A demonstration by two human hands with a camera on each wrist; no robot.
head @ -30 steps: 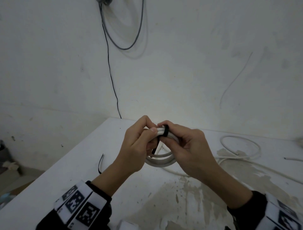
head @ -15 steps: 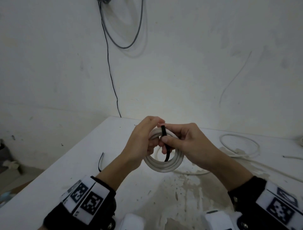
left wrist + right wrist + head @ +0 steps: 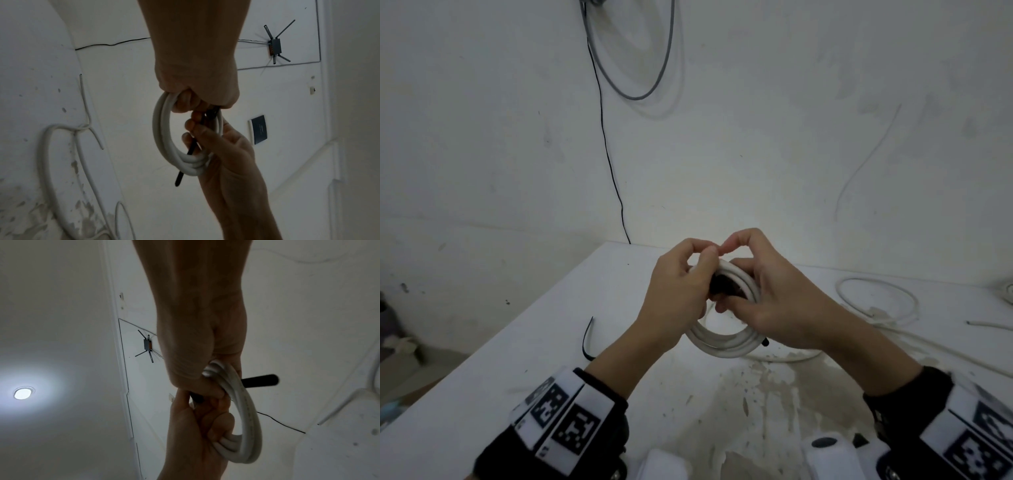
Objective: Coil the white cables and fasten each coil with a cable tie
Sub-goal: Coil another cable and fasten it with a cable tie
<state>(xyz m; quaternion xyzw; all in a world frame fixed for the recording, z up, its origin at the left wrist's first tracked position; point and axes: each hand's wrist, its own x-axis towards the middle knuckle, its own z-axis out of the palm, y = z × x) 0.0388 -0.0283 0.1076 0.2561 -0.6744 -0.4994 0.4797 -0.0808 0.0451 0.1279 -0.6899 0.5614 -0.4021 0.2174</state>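
Above the white table (image 3: pixel 524 359) I hold a white cable coil (image 3: pixel 722 344) of several turns in both hands. My left hand (image 3: pixel 688 284) grips the coil's top left part; the left wrist view shows its fingers curled round the coil (image 3: pixel 162 129). My right hand (image 3: pixel 763 291) curls over the coil's right side and pinches a black cable tie (image 3: pixel 722 286) against it. The tie (image 3: pixel 190 151) runs through the coil's opening along my right fingers. Its tail (image 3: pixel 261 380) sticks out past the coil (image 3: pixel 251 418). My fingers hide how the tie is closed.
A spare black cable tie (image 3: pixel 587 339) lies on the table at the left. A loose white cable (image 3: pixel 876 301) loops over the table's right side, with a short cable end (image 3: pixel 986 323) beyond. A thin black wire (image 3: pixel 613 171) hangs down the wall behind.
Both hands have closed over the top of the coil, covering the tie that showed wrapped over it. The tie's tail now pokes out below my right hand.
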